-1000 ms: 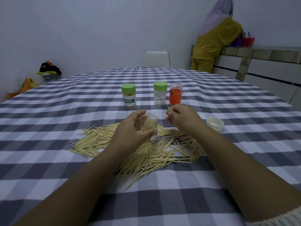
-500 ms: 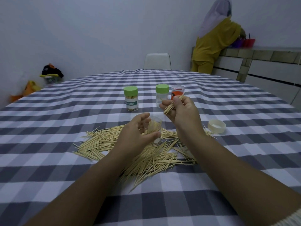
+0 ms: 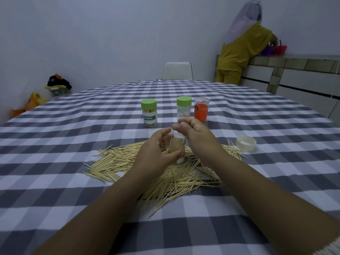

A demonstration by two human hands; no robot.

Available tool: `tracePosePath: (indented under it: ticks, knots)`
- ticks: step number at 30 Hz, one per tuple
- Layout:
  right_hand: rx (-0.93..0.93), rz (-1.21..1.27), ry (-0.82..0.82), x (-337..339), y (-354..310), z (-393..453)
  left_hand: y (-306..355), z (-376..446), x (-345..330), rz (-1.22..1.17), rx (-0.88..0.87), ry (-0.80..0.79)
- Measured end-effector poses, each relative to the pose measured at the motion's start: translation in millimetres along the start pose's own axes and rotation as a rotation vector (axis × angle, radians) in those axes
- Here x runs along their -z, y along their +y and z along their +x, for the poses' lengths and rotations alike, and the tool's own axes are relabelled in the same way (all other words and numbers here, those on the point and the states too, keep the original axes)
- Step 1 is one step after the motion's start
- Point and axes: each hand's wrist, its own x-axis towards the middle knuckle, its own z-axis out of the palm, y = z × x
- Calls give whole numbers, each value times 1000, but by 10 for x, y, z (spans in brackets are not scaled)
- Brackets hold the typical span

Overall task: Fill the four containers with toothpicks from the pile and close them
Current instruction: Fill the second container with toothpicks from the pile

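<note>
a: so why do we keep the small clear plastic container [image 3: 177, 146] up in our left hand [image 3: 156, 153], fingers curled round it, above the loose pile of pale wooden toothpicks [image 3: 165, 173]?

b: its mouth sits right under our right hand [image 3: 193, 132]. whether those bent fingertips pinch any picks, we cannot tell.

a: and the round white lid [image 3: 246, 143]?

b: parked on the grey checked tablecloth [image 3: 73, 144], within reach for closing.
</note>
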Motion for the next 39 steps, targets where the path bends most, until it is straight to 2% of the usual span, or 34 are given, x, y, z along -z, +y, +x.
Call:
tracePosePath:
  ticks: [5, 7, 13, 15, 20, 23, 31, 35, 39]
  knots:
    - [-14, -4, -32, 133, -34, 45, 4, -4, -8, -29, 20, 5]
    - [-14, -104, -44, 271, -68, 68, 3, 2, -10, -31, 23, 8]
    - [-123, -894, -176, 667, -11, 83, 18, -9, -11, -10, 22, 3]
    - [-171, -1024, -206, 725, -5, 62, 20, -12, -7, -11, 20, 1]
    - [-241, -1113, -272, 728, 5, 44, 26, -25, -5, -5, 23, -5]
    - [-275, -1064, -244, 708, 100, 92, 26, -32, 4, -13, 23, -4]
    - [-128, -1062, -276, 659, 91, 84, 22, -33, 11, 1, 32, 0]
    - [-144, -1057, -366, 601, 54, 64, 26, -40, 13, 18, 22, 8]
    - [-135, -1220, -383, 536, 118, 92, 24, -36, 9, 25, 20, 8]
